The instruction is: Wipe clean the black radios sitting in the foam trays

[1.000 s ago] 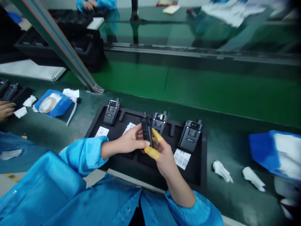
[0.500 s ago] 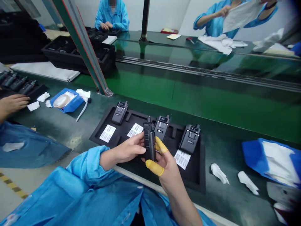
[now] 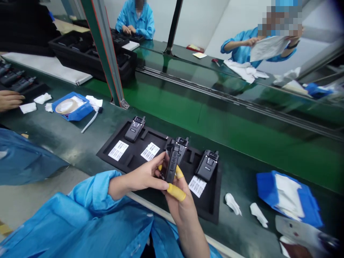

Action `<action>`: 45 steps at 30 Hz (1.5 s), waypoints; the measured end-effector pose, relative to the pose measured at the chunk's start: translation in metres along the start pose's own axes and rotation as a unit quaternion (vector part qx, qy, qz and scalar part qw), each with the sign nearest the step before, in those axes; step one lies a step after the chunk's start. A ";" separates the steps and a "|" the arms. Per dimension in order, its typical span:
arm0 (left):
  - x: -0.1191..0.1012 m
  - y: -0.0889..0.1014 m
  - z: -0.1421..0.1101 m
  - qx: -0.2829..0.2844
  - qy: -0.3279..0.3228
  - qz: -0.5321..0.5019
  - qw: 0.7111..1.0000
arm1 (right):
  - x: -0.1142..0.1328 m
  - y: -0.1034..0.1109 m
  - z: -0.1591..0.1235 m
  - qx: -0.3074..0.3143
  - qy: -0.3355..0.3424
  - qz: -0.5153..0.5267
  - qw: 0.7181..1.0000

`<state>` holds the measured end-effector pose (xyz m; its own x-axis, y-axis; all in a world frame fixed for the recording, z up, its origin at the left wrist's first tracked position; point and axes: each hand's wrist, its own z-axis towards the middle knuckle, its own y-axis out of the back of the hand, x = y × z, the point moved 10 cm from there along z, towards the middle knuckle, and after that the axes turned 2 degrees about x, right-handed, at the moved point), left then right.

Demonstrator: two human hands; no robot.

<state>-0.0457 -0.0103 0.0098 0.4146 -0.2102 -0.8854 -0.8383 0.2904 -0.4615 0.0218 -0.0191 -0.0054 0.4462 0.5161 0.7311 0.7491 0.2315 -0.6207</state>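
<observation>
You're grasping a black walkie-talkie (image 3: 170, 163) upright, with fingers closed on it from your left hand (image 3: 143, 177) and your right hand (image 3: 178, 204), the yellow finger cots (image 3: 176, 192) pressed against it; it sits just over the foam tray (image 3: 161, 138); this close handling calls for a steady two-handed hold.

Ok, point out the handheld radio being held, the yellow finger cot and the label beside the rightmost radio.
Handheld radio (image 3: 171, 164): head view, on its dark casing.
Yellow finger cot (image 3: 176, 192): head view, on its middle.
White printed label (image 3: 197, 186): head view, on its centre.
</observation>
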 end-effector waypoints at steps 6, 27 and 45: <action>-0.004 -0.005 -0.004 -0.014 0.021 0.034 0.999 | 0.004 0.012 -0.001 -0.006 0.008 -0.092 0.996; -0.024 -0.019 -0.009 -0.054 0.013 0.249 0.967 | 0.032 0.013 0.003 -0.006 0.033 -0.148 0.988; 0.016 0.015 -0.004 -0.050 0.024 -0.117 0.992 | 0.025 0.032 0.017 0.023 0.027 -0.124 0.992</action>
<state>-0.0529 -0.0135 -0.0105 0.5867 -0.3055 -0.7500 -0.7528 0.1357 -0.6441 0.0487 0.0147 -0.0119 0.2776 0.3949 0.8758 0.8167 0.3830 -0.4316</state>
